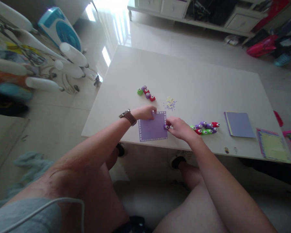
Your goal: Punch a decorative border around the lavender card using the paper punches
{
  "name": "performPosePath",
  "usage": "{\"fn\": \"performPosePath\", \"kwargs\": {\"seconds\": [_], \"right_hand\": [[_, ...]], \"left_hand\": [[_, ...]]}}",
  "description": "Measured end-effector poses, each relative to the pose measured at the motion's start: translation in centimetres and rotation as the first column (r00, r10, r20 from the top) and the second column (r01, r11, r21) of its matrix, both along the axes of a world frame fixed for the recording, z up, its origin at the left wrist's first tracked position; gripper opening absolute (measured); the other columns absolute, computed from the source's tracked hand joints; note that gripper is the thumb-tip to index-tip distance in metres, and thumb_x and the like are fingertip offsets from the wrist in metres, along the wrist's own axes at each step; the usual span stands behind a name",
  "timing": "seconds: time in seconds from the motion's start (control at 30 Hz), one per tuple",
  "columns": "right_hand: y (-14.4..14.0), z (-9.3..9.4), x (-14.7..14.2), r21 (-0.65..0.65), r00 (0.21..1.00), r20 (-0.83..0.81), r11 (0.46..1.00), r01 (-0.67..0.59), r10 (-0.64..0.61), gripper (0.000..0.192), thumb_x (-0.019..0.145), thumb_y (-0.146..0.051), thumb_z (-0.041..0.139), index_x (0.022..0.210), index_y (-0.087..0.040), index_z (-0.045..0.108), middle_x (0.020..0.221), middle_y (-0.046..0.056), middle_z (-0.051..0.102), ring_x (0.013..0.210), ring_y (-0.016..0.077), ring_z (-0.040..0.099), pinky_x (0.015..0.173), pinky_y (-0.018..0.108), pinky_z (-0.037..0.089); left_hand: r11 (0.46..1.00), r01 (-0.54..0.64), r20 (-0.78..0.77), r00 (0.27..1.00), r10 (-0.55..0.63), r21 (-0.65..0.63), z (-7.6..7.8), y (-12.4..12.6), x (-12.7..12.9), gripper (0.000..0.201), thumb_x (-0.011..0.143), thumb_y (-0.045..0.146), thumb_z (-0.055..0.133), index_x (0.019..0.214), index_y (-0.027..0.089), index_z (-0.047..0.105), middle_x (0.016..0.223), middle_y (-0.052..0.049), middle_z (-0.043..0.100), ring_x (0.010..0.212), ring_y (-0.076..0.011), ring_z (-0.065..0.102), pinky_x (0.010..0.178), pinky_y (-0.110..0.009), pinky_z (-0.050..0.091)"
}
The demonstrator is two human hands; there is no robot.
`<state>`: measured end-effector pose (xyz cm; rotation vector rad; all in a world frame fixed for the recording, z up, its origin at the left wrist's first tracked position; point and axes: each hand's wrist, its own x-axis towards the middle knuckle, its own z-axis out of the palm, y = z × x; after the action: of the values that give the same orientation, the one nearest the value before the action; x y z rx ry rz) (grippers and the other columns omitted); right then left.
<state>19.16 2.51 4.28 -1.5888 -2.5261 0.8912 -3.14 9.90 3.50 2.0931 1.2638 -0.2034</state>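
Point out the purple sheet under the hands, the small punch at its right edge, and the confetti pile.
purple sheet [152, 131]: head view, bare middle of sheet.
small punch [166, 127]: head view, purple body at right hand's fingertips.
confetti pile [170, 103]: head view, centre of scattered bits.
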Motion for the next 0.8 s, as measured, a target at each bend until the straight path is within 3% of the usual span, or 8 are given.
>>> {"fn": "performPosePath", "kwargs": {"seconds": [0.47,0.8], "right_hand": [[0.2,-1.5,-0.1,-0.001,0.998,0.039,0.999,-0.042,0.042,0.013,0.082,-0.008,0.061,0.085,-0.020,0.062,0.097,0.006,0.070,0.091,0.0195,0.064,0.083,0.027,0.045],[0.2,-1.5,-0.2,-0.019,0.998,0.052,0.999,-0.036,0.037,0.014,0.084,-0.007,0.059,0.088,-0.020,0.063,0.096,0.006,0.069,0.089,0.0184,0.063,0.082,0.026,0.044]], "left_hand": [[0.996,0.031,0.000,1.000,-0.031,0.088,-1.3,-0.8,0.5,0.040,0.083,0.016,0.062,0.123,0.019,0.070,0.108,-0.007,0.076,0.091,-0.0187,0.068,0.075,-0.024,0.048],[0.990,0.021,0.040,0.999,-0.027,0.137,-2.1,-1.0,0.8,0.038,0.081,0.014,0.058,0.117,0.018,0.070,0.107,-0.009,0.075,0.095,-0.0208,0.068,0.077,-0.026,0.047]]}}
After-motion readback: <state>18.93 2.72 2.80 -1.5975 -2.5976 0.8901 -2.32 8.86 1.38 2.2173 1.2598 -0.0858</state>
